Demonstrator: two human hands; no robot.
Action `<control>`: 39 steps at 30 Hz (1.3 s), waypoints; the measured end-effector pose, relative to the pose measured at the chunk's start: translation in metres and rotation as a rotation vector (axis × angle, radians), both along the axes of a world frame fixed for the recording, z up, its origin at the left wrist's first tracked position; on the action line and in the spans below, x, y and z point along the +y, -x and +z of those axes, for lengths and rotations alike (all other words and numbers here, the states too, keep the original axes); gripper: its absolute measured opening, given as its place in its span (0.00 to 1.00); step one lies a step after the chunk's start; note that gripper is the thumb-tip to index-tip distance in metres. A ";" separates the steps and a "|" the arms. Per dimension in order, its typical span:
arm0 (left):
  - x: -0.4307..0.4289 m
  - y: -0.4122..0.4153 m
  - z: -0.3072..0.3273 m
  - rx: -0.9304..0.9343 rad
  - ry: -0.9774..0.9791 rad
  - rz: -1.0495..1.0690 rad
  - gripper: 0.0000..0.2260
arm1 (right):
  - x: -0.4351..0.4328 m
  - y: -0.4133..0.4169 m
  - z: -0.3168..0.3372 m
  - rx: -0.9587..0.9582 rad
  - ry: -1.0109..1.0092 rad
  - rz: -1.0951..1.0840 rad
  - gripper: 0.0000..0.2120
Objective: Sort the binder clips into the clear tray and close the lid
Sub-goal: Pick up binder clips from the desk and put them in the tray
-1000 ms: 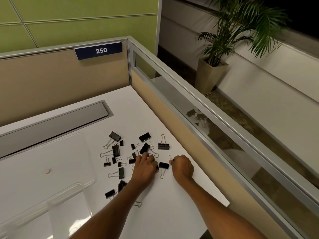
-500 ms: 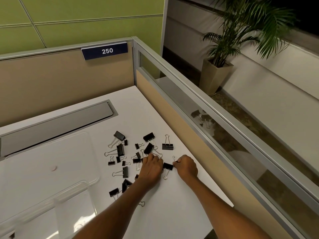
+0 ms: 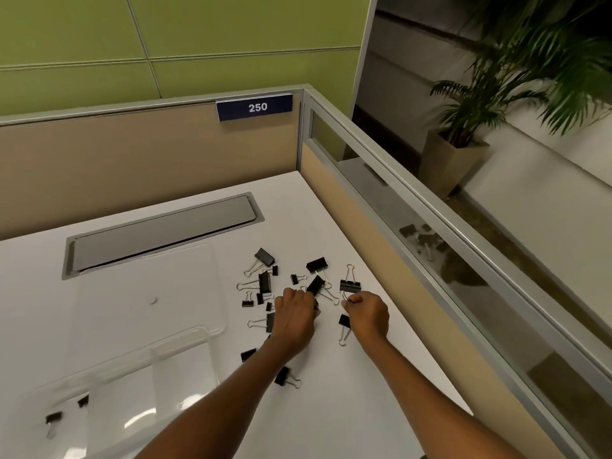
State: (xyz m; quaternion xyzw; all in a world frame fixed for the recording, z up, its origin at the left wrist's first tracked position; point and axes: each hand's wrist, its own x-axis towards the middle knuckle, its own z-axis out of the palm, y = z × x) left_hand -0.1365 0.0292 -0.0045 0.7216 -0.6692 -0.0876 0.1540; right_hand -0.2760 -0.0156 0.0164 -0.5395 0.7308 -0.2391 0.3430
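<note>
One wide-angle camera sits on my head and looks forward and steeply down onto the white flat bench (image 3: 334,223). It is close: my forearms run in from the bottom edge, and my left hand (image 3: 294,318) and right hand (image 3: 369,314) meet at the black metal binder clips (image 3: 265,282) just below mid-frame. Straight ahead stands the beige fabric partition (image 3: 132,167). Along the right the grey-framed glass screen (image 3: 430,246) runs slantwise.

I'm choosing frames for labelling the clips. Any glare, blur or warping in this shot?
Head view: white glare patches on the clear tray, its edges faint. Head view: the plant is smeared by blur. Head view: the partition rail looks slightly bowed and its glass mirrors clips; the binder clips on the desk look sharp.
</note>
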 end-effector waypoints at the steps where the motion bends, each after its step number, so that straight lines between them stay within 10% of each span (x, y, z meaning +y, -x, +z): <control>1: 0.006 -0.008 0.002 0.002 0.003 0.032 0.07 | 0.004 -0.010 0.003 -0.025 0.005 0.023 0.04; 24: 0.184 -0.204 0.040 0.230 0.134 0.728 0.05 | 0.123 -0.207 0.031 -0.385 -0.109 0.537 0.08; 39: 0.283 -0.273 0.014 0.044 0.012 0.787 0.07 | 0.218 -0.305 0.006 -0.035 -0.045 0.881 0.06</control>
